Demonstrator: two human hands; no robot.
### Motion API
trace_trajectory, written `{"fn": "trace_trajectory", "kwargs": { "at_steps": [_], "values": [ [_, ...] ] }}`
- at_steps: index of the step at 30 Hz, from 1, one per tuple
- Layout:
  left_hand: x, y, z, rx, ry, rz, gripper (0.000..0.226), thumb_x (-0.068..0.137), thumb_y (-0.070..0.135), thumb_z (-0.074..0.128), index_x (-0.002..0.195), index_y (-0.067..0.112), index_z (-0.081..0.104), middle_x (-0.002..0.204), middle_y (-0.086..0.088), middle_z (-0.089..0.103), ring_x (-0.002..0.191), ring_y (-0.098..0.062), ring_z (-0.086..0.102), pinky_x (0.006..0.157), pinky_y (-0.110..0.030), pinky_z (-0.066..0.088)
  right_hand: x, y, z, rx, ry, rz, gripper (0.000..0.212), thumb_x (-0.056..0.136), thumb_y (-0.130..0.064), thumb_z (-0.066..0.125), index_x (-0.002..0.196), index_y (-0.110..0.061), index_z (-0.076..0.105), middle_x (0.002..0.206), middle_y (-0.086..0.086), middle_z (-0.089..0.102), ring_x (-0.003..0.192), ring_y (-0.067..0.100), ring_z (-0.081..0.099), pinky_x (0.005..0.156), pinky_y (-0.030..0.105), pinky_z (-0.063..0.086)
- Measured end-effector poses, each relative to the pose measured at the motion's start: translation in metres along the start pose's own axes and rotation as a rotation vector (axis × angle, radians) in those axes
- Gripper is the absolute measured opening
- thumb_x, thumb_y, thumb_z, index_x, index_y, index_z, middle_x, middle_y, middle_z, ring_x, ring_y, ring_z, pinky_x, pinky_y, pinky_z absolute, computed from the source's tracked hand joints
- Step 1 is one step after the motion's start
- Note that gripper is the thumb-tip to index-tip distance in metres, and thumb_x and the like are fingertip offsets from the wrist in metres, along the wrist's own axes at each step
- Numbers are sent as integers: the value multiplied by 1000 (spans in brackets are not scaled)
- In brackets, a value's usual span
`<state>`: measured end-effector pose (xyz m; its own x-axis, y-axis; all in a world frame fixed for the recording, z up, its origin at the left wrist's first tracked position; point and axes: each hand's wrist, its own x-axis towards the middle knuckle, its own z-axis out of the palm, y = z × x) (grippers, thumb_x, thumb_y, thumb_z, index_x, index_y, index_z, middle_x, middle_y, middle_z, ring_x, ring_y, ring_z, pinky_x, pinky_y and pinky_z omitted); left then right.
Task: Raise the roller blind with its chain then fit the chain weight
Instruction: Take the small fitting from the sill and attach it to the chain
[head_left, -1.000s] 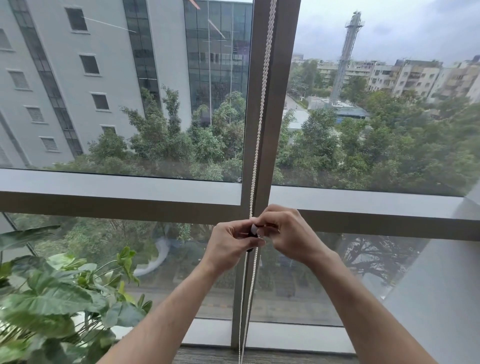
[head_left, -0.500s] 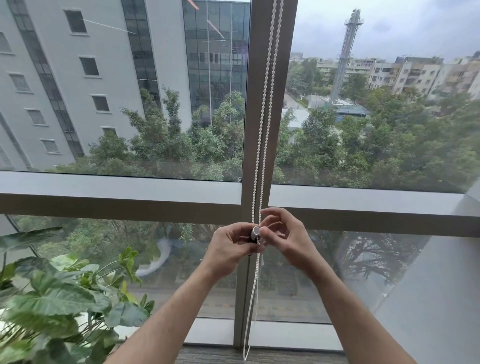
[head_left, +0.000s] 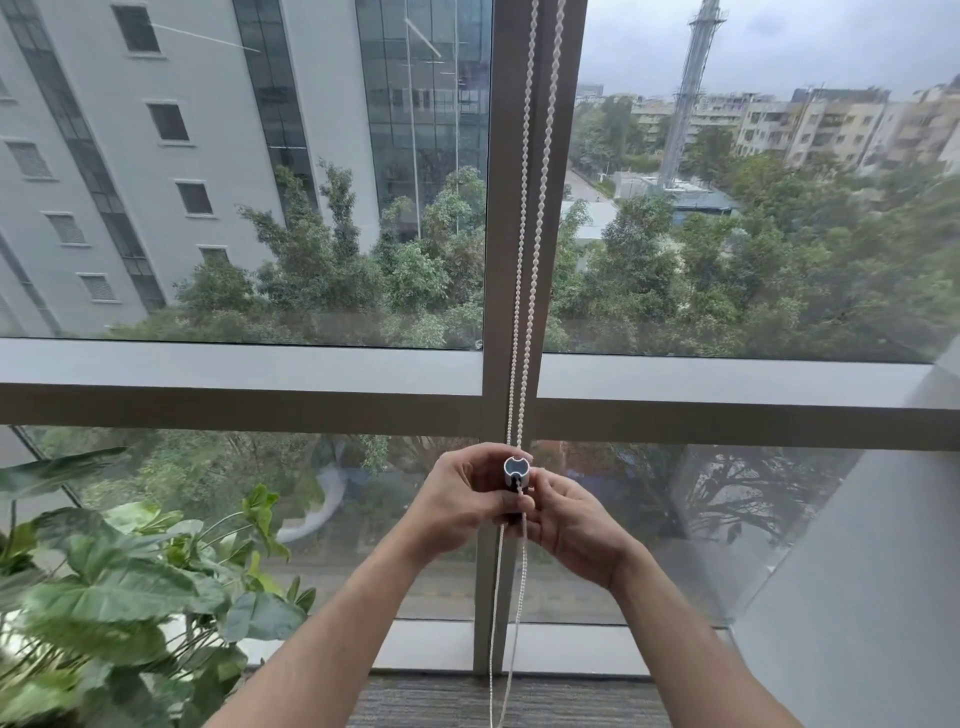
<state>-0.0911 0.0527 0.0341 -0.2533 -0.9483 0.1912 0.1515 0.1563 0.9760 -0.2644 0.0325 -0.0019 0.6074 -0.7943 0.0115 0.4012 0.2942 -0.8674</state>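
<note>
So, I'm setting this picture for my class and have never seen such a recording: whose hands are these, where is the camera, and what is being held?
There is no machine: a person works bare-handed, filmed by a camera worn on their head, looking forward and down. The left hand and right hand together hold a small grey tube-shaped chain weight in front of the window's grey upright frame post. The white beaded blind chain hangs down from above to the weight and continues below the hands toward the floor. A green leafy plant stands at lower left.
</note>
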Motion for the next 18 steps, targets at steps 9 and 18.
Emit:
{"fn": "trace_trajectory", "kwargs": {
  "at_steps": [9,18],
  "values": [
    [-5,-2,-8,128,-19,52,42,75,-1,78,110,22,72,107,-8,75,101,-23,70,94,-44,54,3,15,-8,70,187,-125,28,86,-3,63,114,0,67,103,16,75,87,20,72,78,28,58],
    [-7,-9,-6,207,145,161,15,83,8,74,85,18,64,89,-12,75,89,-29,72,79,-44,58,0,28,-15,-212,228,-130,28,75,-19,79,103,-12,77,98,10,76,88,18,70,92,32,54]
  ]
}}
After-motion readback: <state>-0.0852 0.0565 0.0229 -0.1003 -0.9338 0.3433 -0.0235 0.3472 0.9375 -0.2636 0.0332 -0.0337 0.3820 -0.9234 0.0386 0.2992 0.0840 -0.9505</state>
